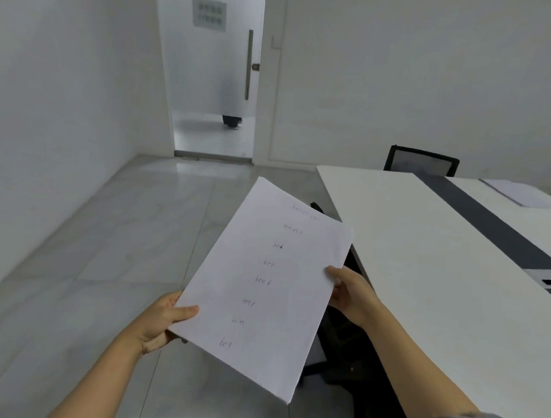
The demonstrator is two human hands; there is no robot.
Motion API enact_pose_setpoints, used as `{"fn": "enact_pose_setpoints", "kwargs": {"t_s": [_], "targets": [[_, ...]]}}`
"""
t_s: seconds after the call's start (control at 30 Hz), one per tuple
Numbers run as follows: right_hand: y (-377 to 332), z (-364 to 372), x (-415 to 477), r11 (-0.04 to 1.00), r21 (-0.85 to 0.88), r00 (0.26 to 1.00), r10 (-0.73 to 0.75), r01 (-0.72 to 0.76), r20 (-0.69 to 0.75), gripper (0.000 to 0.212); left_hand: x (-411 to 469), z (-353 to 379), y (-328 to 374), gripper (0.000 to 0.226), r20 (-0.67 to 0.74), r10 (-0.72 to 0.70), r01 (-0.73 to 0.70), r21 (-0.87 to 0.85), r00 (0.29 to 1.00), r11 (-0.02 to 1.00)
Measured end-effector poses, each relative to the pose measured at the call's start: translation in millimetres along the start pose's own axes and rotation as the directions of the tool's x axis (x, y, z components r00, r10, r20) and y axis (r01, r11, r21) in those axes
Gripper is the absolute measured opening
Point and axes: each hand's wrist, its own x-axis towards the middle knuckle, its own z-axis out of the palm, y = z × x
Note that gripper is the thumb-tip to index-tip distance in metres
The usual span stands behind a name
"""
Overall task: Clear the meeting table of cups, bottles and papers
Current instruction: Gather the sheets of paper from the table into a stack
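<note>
Two hands hold one stack of papers (263,287) in the lower centre of the frame, above the tiled floor (100,244) and just left of the tabletop's (429,254) near edge. Left hand (163,322): thumb on the top sheet at the lower left edge, fingers clenched beneath, gripping the stack. Right hand (351,297): thumb on the right edge, fingers curled behind, also gripping the stack. Stack: white sheets, how many cannot be told; top sheet carries one column of handwritten words. Long axis runs from lower centre toward upper centre, leaning slightly right; the top of the page points away from the wearer toward the door (213,55).

One white tabletop, right half of the frame, with one dark strip (484,222) along its length. One further stack of sheets (516,193) lies flat on it at the far right. One black mesh chair (421,161) stands at the far end. One door, upper centre, with one vertical handle (248,65).
</note>
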Motion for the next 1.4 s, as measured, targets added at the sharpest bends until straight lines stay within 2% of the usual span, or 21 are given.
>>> {"fn": "enact_pose_setpoints", "kwargs": {"t_s": [0.13, 0.3, 0.43, 0.5, 0.53, 0.57, 0.63, 0.7, 0.77, 0.83, 0.9, 0.93, 1.03, 1.17, 1.23, 1.3, 1.4], "targets": [[-26, 8, 74, 1.000, 0.001, 0.999, 0.014, -0.014, -0.038, 0.014, 70, -40, 32, 0.036, 0.030, -0.026, 0.025, 0.012, 0.999, 1.000], [-39, 11, 150, 0.993, -0.068, 0.995, 0.099, -0.096, 0.029, 0.016, 168, -60, 59, 0.042, 0.073, -0.062, 0.061, 0.024, 0.995, 0.998], [-62, -10, 235, 0.998, -0.011, 0.997, 0.053, -0.054, -0.054, 0.016, 270, -63, 98, 0.040, 0.121, -0.080, 0.073, 0.055, 0.989, 0.996], [-76, -24, 282, 0.998, 0.056, 0.995, 0.010, -0.004, -0.098, 0.017, 325, -60, 121, 0.025, 0.072, -0.056, 0.059, -0.039, 0.996, 0.998], [-82, -31, 304, 0.996, 0.086, 0.993, -0.001, 0.011, -0.115, 0.018, 349, -58, 132, 0.017, 0.014, -0.049, 0.051, -0.134, 0.999, 0.990], [-92, -36, 331, 0.991, 0.129, 0.992, -0.002, 0.019, -0.126, 0.018, 378, -54, 146, 0.018, -0.038, -0.063, 0.051, -0.256, 0.997, 0.965], [-105, -40, 366, 0.977, 0.207, 0.986, -0.018, 0.052, -0.166, 0.018, 415, -45, 164, 0.033, -0.112, -0.091, 0.035, -0.430, 0.990, 0.902], [-118, -42, 405, 0.962, 0.257, 0.979, -0.041, 0.092, -0.200, 0.017, 453, -29, 179, 0.053, -0.084, -0.075, 0.023, -0.497, 0.994, 0.868], [-130, -40, 447, 0.958, 0.271, 0.975, -0.032, 0.092, -0.218, 0.014, 492, -15, 186, 0.065, -0.003, -0.089, 0.078, -0.458, 0.996, 0.886], [-137, -36, 479, 0.959, 0.268, 0.972, -0.028, 0.092, -0.232, 0.013, 520, -4, 191, 0.053, 0.065, -0.107, 0.124, -0.403, 0.992, 0.907], [-141, -36, 518, 0.947, 0.305, 0.969, -0.021, 0.098, -0.244, 0.013, 563, -3, 198, 0.029, 0.041, -0.103, 0.110, -0.414, 0.994, 0.904], [-144, -34, 527, 0.942, 0.321, 0.967, -0.016, 0.100, -0.254, 0.013, 575, -4, 200, 0.024, -0.004, -0.078, 0.070, -0.408, 0.997, 0.910], [-151, -36, 579, 0.941, 0.327, 0.963, 0.000, 0.092, -0.270, 0.013, 631, -14, 216, 0.029, -0.095, -0.006, -0.024, -0.311, 0.995, 0.950], [-176, -40, 668, 0.920, 0.379, 0.964, 0.010, 0.095, -0.265, 0.015, 732, -45, 254, 0.029, -0.091, 0.043, -0.063, -0.230, 0.995, 0.971], [-197, -48, 714, 0.876, 0.461, 0.943, 0.020, 0.143, -0.332, 0.021, 785, -62, 280, 0.025, -0.055, 0.037, -0.046, -0.175, 0.998, 0.984], [-218, -62, 744, 0.807, 0.548, 0.909, 0.037, 0.218, -0.416, 0.018, 826, -76, 302, 0.023, -0.031, 0.039, -0.043, -0.135, 0.999, 0.990], [-247, -87, 787, 0.767, 0.578, 0.839, 0.097, 0.280, -0.536, 0.013, 895, -95, 337, 0.024, 0.055, 0.026, -0.021, -0.089, 0.998, 0.996]]}}
